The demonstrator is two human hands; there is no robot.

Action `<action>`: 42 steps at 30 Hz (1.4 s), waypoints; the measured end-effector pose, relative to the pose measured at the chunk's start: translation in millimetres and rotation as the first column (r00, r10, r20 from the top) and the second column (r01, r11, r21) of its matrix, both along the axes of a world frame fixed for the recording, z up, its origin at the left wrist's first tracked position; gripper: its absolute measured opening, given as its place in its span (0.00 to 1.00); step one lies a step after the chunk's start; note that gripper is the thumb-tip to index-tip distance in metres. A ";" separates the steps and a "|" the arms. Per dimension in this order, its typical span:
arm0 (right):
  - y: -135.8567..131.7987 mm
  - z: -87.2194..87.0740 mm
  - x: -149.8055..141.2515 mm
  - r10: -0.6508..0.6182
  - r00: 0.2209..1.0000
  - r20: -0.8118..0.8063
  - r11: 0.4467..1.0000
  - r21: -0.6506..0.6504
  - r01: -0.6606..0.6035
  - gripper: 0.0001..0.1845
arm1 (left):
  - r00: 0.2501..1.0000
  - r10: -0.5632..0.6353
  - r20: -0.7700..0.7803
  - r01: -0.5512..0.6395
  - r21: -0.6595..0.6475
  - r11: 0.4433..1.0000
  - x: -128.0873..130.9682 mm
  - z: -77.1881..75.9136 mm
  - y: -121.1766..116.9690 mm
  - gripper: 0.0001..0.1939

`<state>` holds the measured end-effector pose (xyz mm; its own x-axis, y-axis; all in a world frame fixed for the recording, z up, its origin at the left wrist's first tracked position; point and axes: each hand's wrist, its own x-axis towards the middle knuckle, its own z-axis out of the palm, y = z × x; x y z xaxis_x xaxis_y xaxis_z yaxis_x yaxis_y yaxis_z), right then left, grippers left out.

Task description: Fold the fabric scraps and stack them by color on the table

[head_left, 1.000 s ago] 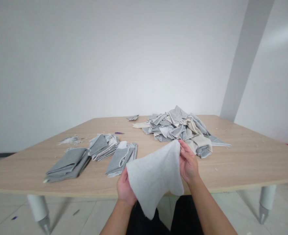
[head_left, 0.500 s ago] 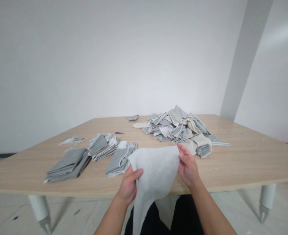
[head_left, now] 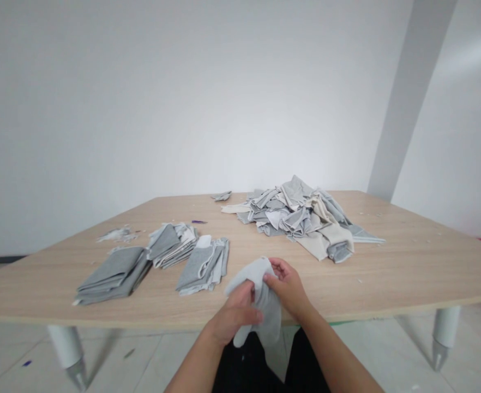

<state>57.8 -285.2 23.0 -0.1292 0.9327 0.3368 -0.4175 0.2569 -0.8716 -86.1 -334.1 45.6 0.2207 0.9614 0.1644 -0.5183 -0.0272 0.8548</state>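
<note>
Gripping a pale grey, soft fleecy cloth piece at the wooden table's near edge, left hand and right hand pinch its bunched top; light, limp stuff, best taken by corners. Folded grey stacks sit left, loose fabric heap farther back.

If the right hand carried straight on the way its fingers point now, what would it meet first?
The right hand points left across the body, so it would first press into the pale cloth it holds, then the left hand right behind it. Depth between them is hard to judge.
</note>
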 end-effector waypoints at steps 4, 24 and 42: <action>1.4 4.6 0.0 -0.020 0.998 0.060 0.999 0.036 0.018 0.09 | 0.996 -0.065 -0.063 0.066 0.015 0.998 -0.8 0.4 4.2 0.25; 2.4 -0.2 -5.0 0.021 0.994 0.105 1.000 -0.017 -0.019 0.10 | 0.950 0.199 -0.243 -0.215 -0.042 0.976 26.6 -9.2 16.2 0.13; 19.7 17.0 32.7 -0.325 0.946 -0.020 0.945 -0.047 0.323 0.13 | 0.859 0.512 -0.020 -0.511 -0.105 0.853 -0.3 -25.3 15.4 0.13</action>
